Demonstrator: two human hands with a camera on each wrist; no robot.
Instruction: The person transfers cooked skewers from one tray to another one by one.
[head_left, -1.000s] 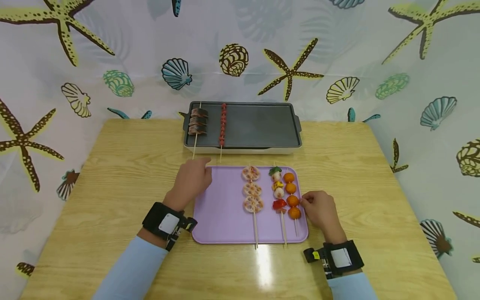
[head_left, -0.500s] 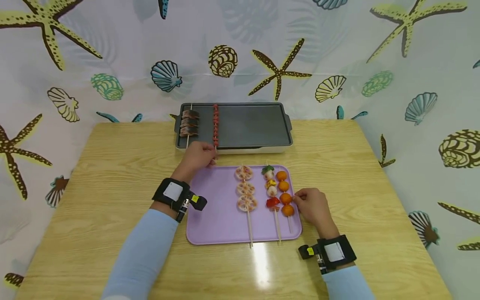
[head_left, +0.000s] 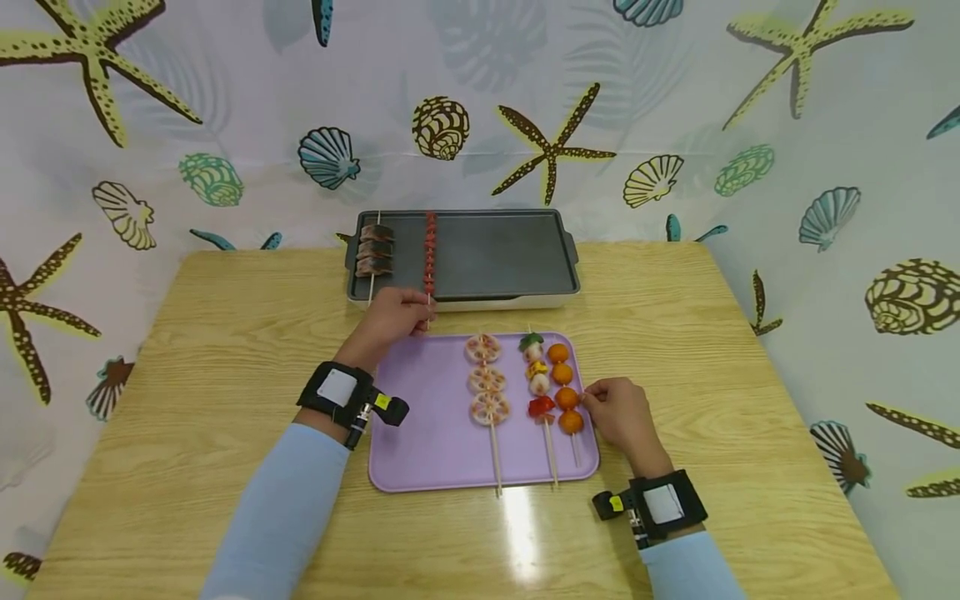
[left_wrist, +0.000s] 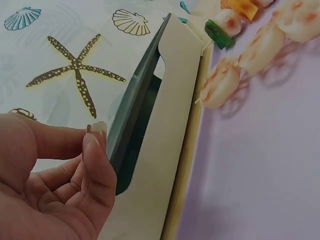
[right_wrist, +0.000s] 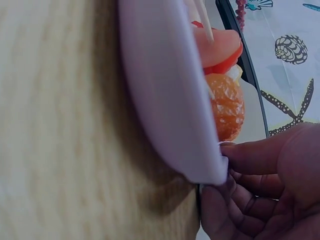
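In the head view my left hand [head_left: 393, 317] pinches the bare stick of a skewer of small red pieces [head_left: 431, 254], which lies on a dark griddle [head_left: 495, 250]. The left wrist view has the stick's end [left_wrist: 89, 128] between thumb and fingertip. Left of it on the griddle is a skewer of dark-skinned fish chunks [head_left: 375, 250]. My right hand [head_left: 618, 412] grips the right rim of the lilac tray [head_left: 427, 417], thumb over the edge and fingers below. Close by that thumb lies a skewer of orange balls [head_left: 567, 398].
On the tray are also a lotus-root skewer [head_left: 487, 381] and a mixed vegetable skewer [head_left: 538, 383], with sticks jutting past the front rim. Griddle and tray stand on a wooden table [head_left: 247, 358]. A patterned cloth [head_left: 480, 67] hangs behind.
My left hand has moved up and right from the tray's far left corner and taken hold of the red skewer's stick. The right hand keeps its place at the rim. The view shifted slightly.
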